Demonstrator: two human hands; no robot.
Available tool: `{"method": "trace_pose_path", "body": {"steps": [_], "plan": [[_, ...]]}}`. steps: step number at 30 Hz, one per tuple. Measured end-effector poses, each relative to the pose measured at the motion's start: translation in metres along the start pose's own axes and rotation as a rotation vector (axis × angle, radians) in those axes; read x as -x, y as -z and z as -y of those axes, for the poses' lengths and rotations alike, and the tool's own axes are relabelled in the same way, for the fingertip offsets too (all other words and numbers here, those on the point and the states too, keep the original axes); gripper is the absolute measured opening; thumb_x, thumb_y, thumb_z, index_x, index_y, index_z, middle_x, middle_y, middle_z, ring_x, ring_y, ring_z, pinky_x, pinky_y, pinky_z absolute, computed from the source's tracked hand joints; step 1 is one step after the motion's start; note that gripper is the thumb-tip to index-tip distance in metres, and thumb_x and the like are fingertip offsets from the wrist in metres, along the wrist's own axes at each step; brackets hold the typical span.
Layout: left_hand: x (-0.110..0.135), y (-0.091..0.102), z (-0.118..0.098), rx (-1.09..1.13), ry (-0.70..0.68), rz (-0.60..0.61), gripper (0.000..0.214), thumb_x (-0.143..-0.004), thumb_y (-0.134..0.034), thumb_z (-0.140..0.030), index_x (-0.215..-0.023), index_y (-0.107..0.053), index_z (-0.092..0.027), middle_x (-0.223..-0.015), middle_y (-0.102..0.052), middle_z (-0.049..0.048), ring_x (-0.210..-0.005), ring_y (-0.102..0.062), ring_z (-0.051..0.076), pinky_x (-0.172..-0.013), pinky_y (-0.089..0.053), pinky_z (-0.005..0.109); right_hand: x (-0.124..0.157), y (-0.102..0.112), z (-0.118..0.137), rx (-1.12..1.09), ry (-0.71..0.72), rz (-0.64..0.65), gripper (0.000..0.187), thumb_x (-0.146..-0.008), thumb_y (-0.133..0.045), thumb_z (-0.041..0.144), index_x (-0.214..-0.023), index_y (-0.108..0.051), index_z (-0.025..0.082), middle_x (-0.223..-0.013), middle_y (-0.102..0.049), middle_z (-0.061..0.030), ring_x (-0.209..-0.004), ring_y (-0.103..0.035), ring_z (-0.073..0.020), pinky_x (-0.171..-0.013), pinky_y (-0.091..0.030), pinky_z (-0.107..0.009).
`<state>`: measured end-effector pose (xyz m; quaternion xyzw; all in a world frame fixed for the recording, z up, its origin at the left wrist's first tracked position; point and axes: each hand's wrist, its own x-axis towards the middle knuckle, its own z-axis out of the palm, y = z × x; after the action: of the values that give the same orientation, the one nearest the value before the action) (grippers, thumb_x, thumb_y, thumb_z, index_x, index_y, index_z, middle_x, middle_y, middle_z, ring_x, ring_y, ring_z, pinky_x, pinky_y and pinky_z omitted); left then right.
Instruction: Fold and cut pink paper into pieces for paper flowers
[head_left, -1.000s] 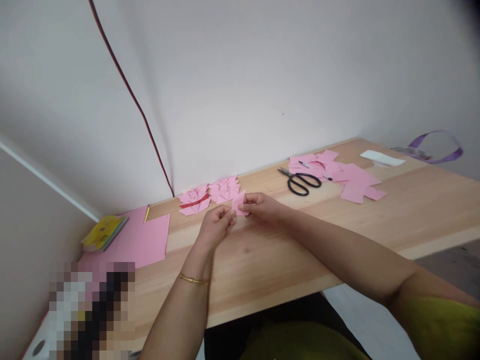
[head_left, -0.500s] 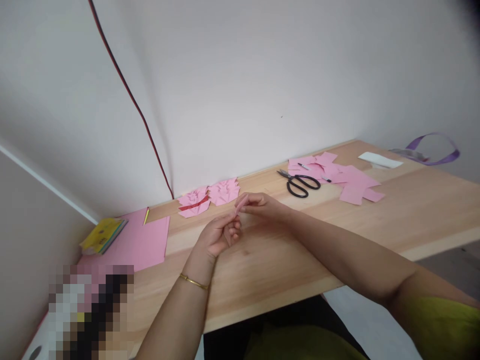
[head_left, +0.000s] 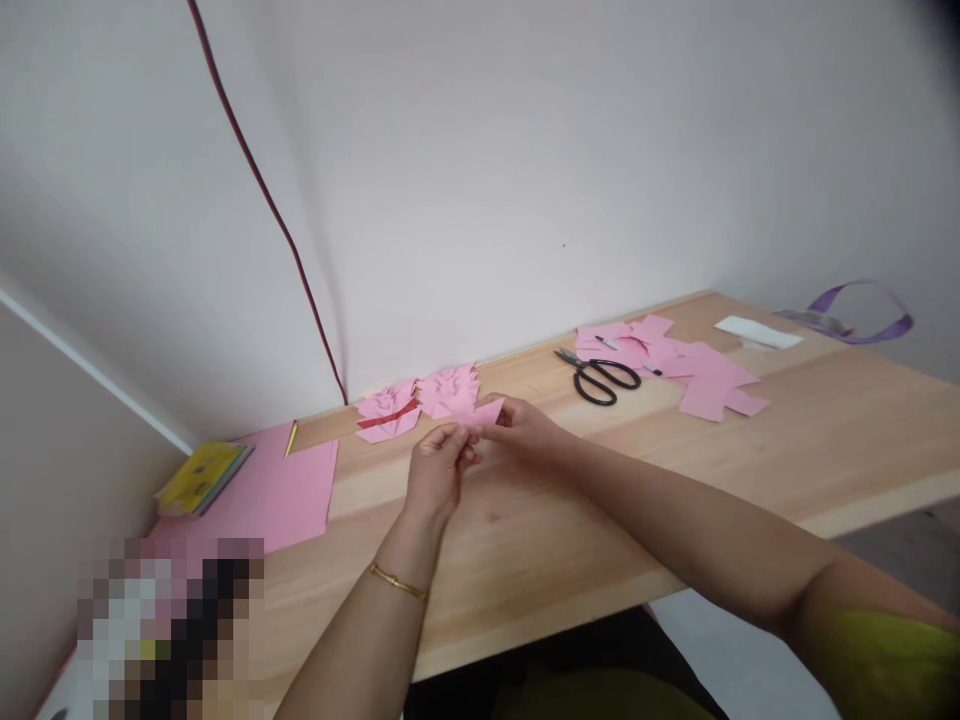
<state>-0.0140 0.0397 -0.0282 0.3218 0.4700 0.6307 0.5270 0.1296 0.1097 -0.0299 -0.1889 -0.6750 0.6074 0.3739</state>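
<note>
A small folded pink paper piece point(head_left: 478, 413) is held just above the wooden table point(head_left: 675, 480) by both my hands. My left hand point(head_left: 437, 467), with a gold bangle on the wrist, pinches its near left edge. My right hand point(head_left: 525, 428) pinches its right side with the fingertips. Right behind the hands lie two heaps of folded pink paper shapes point(head_left: 420, 396) against the wall.
Black scissors point(head_left: 600, 374) and loose pink paper squares point(head_left: 694, 365) lie at the back right, with a white slip point(head_left: 757, 331) and a purple ribbon point(head_left: 862, 312) beyond. Large pink sheets point(head_left: 277, 485), a pencil point(head_left: 291, 438) and yellow booklets point(head_left: 201, 472) sit at the left.
Half a second ago my left hand had let go and only my right hand held the paper; now both hands pinch it again, and it lies flatter.
</note>
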Motion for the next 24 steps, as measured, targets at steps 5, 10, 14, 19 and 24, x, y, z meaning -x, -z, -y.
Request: {"method": "trace_pose_path", "body": {"steps": [5,10,14,19,24], "plan": [[0.002,-0.001,0.003,-0.193,-0.018,0.014,0.023,-0.063,-0.077,-0.029,-0.075,-0.066,-0.013,-0.061,-0.062,0.0000,-0.053,-0.054,0.007,-0.055,-0.043,0.020,0.001,0.001,-0.001,0.152,-0.025,-0.006,0.031,-0.077,-0.063,0.047,-0.077,-0.062,0.016,-0.081,-0.061,-0.0030,-0.076,-0.058,-0.0151,-0.070,-0.045,-0.027],[0.000,0.000,0.002,-0.133,-0.045,-0.059,0.021,-0.061,-0.076,-0.027,-0.066,-0.062,-0.013,-0.057,-0.060,-0.0013,-0.053,-0.053,0.007,-0.056,-0.043,0.019,0.000,0.004,0.003,0.347,0.070,-0.354,0.039,-0.070,-0.072,0.040,-0.098,-0.055,0.019,-0.080,-0.056,-0.0014,-0.072,-0.053,-0.0147,-0.068,-0.045,-0.029],[-0.003,0.001,0.003,-0.060,-0.062,-0.122,0.021,-0.057,-0.077,-0.024,-0.064,-0.060,-0.014,-0.057,-0.059,-0.0024,-0.054,-0.054,0.007,-0.060,-0.046,0.020,0.004,0.003,0.014,0.686,0.407,-0.414,0.011,-0.082,-0.060,0.030,-0.086,-0.060,0.020,-0.087,-0.055,-0.0060,-0.086,-0.051,-0.0186,-0.079,-0.043,-0.034],[-0.002,0.003,0.004,-0.246,-0.103,-0.127,0.019,-0.062,-0.075,-0.028,-0.070,-0.065,-0.014,-0.058,-0.061,-0.0012,-0.057,-0.055,0.009,-0.062,-0.045,0.022,0.006,-0.001,0.014,0.919,0.470,-0.314,0.011,-0.085,-0.058,0.028,-0.084,-0.067,0.021,-0.086,-0.054,-0.0063,-0.087,-0.048,-0.0194,-0.081,-0.037,-0.036],[-0.001,0.005,0.002,-0.437,-0.153,-0.113,0.019,-0.068,-0.072,-0.032,-0.073,-0.068,-0.015,-0.060,-0.064,-0.0001,-0.057,-0.055,0.010,-0.062,-0.043,0.022,0.004,0.000,0.009,0.922,0.464,-0.321,0.011,-0.084,-0.060,0.028,-0.083,-0.068,0.021,-0.086,-0.054,-0.0055,-0.087,-0.047,-0.0188,-0.079,-0.034,-0.035]]}}
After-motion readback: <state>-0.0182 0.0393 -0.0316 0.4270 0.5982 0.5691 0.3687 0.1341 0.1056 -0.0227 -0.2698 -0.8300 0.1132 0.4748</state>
